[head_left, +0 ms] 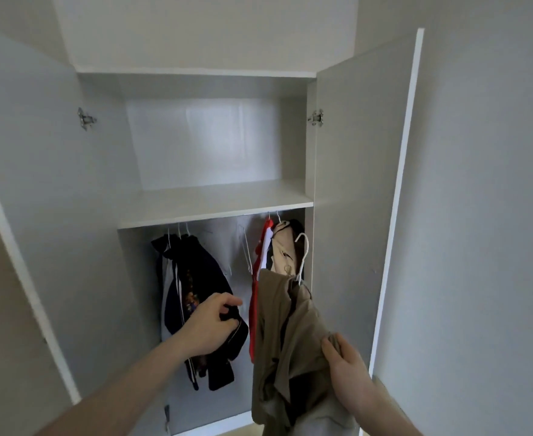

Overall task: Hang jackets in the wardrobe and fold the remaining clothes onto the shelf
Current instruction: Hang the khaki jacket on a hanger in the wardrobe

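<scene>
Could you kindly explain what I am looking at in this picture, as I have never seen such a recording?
This is one view from a camera worn on a person's head, looking into an open white wardrobe. No machine is involved, only two bare hands. The left hand grips a dark navy jacket already hanging at the left. The right hand holds a khaki cloth jacket on a white plastic hanger, not yet on the rail. Behind it hang a red garment and a beige one. The white shelf above bears nothing visible.
</scene>
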Demonstrator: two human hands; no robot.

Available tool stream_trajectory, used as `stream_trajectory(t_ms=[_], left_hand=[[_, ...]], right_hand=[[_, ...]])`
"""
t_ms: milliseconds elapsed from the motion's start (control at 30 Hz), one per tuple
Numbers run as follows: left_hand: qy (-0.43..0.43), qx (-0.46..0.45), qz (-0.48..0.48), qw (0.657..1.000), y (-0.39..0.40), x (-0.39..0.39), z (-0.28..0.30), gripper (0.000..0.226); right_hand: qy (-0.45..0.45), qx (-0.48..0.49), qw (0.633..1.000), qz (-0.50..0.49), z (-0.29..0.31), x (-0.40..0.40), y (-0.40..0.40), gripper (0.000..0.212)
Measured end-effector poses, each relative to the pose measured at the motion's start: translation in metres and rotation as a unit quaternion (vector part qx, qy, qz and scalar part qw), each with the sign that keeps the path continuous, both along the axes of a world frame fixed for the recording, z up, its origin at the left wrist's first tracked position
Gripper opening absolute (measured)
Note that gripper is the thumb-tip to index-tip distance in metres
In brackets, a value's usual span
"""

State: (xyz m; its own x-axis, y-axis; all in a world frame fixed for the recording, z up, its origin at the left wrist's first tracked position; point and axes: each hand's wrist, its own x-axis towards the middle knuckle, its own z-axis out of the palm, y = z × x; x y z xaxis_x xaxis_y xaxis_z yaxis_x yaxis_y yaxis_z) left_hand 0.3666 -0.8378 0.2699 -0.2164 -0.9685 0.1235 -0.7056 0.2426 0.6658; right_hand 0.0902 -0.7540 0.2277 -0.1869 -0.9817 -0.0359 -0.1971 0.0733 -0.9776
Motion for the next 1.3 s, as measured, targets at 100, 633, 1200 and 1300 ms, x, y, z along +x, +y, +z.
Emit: stream_trajectory(t_ms=[100,633,1200,1300], left_hand=[[0.008,0.023,0.032,0.999,-0.048,-0.002,-0.001,0.039],[0.030,0.108,0.135,0.985,-0.277,-0.001,-0.049,0.043],[0.054,0.225,0.115,0.966,-0.563,-0.003,-0.102,0.030],[0.066,0.251,0.102,0.960,-0.585,-0.009,-0.108,0.032]], right_hand=[[-0.013,0.014,1.000,0.017,-0.005,0.001,-0.052,0.015],[-0.032,0.074,0.995,0.051,-0.023,0.000,-0.243,0.021],[-0.035,0.106,0.993,-0.045,-0.034,0.049,-0.341,0.017],[0.005,0.092,0.994,-0.055,-0.029,0.058,-0.344,0.033]])
